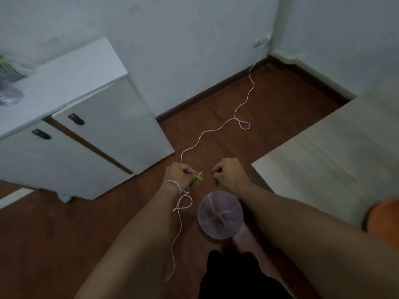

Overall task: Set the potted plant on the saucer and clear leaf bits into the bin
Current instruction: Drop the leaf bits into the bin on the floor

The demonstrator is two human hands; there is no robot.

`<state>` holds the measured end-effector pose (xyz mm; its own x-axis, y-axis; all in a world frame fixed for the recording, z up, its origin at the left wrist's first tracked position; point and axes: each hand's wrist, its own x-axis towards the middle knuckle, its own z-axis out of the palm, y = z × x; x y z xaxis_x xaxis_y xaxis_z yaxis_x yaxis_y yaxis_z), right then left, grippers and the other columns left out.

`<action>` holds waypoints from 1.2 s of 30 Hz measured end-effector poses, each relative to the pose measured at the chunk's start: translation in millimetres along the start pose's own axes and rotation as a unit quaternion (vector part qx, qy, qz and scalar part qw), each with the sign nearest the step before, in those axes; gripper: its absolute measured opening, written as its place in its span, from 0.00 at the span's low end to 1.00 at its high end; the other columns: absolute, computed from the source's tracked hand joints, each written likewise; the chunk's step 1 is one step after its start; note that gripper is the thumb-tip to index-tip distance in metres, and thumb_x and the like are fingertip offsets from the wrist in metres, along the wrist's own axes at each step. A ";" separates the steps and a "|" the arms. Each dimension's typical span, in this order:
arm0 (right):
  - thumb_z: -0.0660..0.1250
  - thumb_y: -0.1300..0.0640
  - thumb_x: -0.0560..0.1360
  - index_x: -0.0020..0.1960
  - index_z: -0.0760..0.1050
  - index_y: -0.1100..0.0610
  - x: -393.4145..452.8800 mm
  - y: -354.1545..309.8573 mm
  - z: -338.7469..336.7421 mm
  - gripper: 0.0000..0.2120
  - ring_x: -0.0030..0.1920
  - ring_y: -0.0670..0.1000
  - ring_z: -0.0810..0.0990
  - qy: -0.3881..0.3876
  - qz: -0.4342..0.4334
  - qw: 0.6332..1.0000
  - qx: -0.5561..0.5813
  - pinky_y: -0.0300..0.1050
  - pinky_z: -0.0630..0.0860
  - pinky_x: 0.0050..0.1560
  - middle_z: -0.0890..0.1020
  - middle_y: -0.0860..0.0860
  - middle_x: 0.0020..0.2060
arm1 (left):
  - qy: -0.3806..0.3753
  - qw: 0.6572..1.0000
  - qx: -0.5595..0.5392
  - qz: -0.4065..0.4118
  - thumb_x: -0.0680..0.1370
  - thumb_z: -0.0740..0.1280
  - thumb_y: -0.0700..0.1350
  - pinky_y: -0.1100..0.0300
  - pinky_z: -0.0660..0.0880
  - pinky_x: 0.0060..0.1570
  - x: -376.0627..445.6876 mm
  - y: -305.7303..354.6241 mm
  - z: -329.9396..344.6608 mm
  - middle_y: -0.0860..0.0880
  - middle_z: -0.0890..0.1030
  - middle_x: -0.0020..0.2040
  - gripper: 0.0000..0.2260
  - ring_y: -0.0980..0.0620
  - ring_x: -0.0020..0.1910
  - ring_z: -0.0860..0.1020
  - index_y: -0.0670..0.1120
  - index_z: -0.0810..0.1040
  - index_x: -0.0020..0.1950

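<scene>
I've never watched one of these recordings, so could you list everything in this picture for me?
Leaf bits: a few, green, held at both hands' fingertips, above the floor.
Bin: one, round, pale lilac liner, on the floor below the hands.
Cabinet: one, white, two doors with dark handles, left.
Cord: one, white, from the wall socket across the floor to the left wrist.
Table: one, pale wood, right.
Floor: brown wood.
Objects on the cabinet top: blurred, cannot tell what.
Orange shape: one, right edge, unclear.
Left hand: pinching leaf bits.
Right hand: pinching a leaf bit.
</scene>
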<state>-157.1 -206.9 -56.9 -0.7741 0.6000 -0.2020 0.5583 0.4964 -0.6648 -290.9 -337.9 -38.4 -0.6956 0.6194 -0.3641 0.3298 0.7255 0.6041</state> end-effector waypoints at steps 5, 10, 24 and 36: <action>0.69 0.63 0.68 0.43 0.86 0.57 2.3 20.9 34.6 0.08 0.43 0.52 0.83 -0.023 0.021 1.000 -0.003 0.45 0.80 0.50 0.87 0.53 0.43 | 0.000 0.999 -0.033 -0.038 0.63 0.75 0.40 0.62 0.78 0.39 3.1 -25.1 31.1 0.46 0.85 0.33 0.04 0.51 0.33 0.82 0.46 0.85 0.37; 0.68 0.63 0.69 0.39 0.85 0.58 15.5 59.1 80.4 0.07 0.41 0.52 0.82 -0.035 0.076 0.996 0.016 0.46 0.80 0.45 0.86 0.53 0.40 | -0.045 0.995 -0.043 -0.078 0.64 0.73 0.41 0.63 0.78 0.38 25.3 -54.2 73.0 0.47 0.85 0.33 0.03 0.53 0.32 0.81 0.47 0.85 0.36; 0.67 0.62 0.70 0.29 0.77 0.59 31.4 199.0 228.8 0.11 0.30 0.56 0.77 -0.051 0.144 0.988 0.021 0.46 0.73 0.34 0.81 0.55 0.28 | -0.163 0.982 0.065 -0.074 0.62 0.60 0.60 0.57 0.72 0.52 65.0 -146.1 202.5 0.40 0.85 0.51 0.28 0.43 0.54 0.80 0.41 0.84 0.48; 0.68 0.61 0.76 0.46 0.82 0.68 33.5 212.9 240.0 0.09 0.42 0.55 0.78 -0.129 0.245 0.957 0.091 0.28 0.66 0.33 0.84 0.63 0.44 | -0.196 0.969 0.140 -0.052 0.65 0.53 0.63 0.55 0.69 0.58 72.9 -145.9 215.5 0.40 0.83 0.56 0.32 0.40 0.59 0.78 0.44 0.82 0.53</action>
<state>-135.8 -231.7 -377.9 -0.4941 0.5455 -0.6770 0.8299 0.0639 -0.5542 -252.2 -333.9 -305.9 -0.4570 0.5658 -0.6863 0.4701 0.8087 0.3537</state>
